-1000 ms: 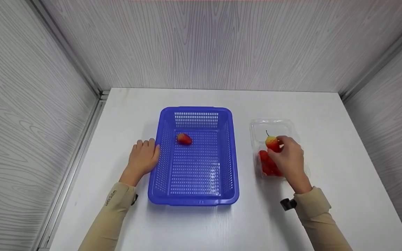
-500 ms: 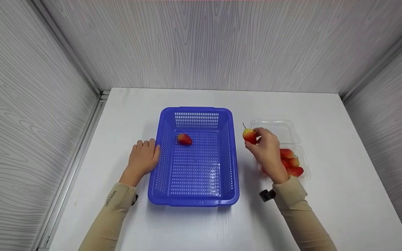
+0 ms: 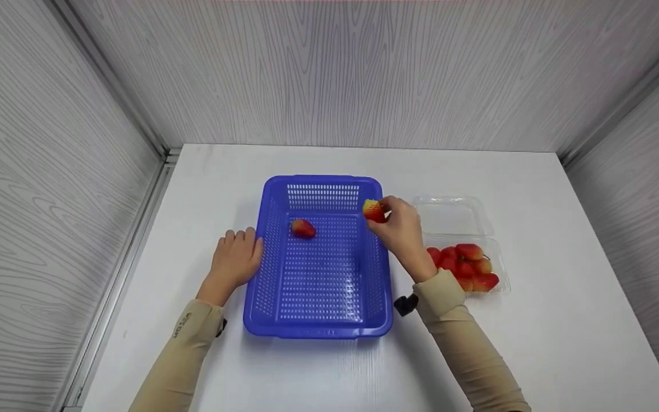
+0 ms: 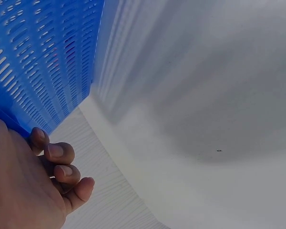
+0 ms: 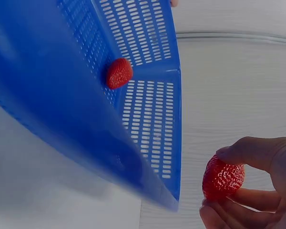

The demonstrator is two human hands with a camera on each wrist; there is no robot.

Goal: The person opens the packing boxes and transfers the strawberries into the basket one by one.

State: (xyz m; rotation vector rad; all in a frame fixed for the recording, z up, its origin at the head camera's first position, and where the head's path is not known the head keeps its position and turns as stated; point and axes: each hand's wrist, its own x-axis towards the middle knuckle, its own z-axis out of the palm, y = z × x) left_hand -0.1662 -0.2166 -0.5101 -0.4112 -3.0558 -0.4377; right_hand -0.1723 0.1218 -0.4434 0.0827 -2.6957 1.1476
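A blue plastic basket point(image 3: 317, 331) with slotted walls stands on the table. Inside it, towards the far left, lies one red strawberry point(image 3: 304, 228). My left hand point(image 3: 236, 257) grips the basket's left rim; in the left wrist view its fingers point(image 4: 66, 174) curl beside the outer wall, and the thumb is hidden there. Above the basket's right rim, my right hand point(image 3: 401, 229) pinches another strawberry point(image 3: 373, 210), red with a yellowish top, between thumb and fingers. The right wrist view shows this held strawberry point(image 5: 223, 177) apart from the basket wall.
Right of the basket, a clear plastic clamshell box point(image 3: 501, 257) lies open with several strawberries point(image 3: 467, 266) in it; its lid point(image 3: 452, 214) lies back behind it. Pale wood-grain panels point(image 3: 335, 74) enclose the white table point(image 3: 564, 320) at the back and sides.
My right hand has carried the strawberry leftwards from over the clear box to the basket's right rim. The box's strawberries are now largely uncovered. My left hand and the basket have stayed in place.
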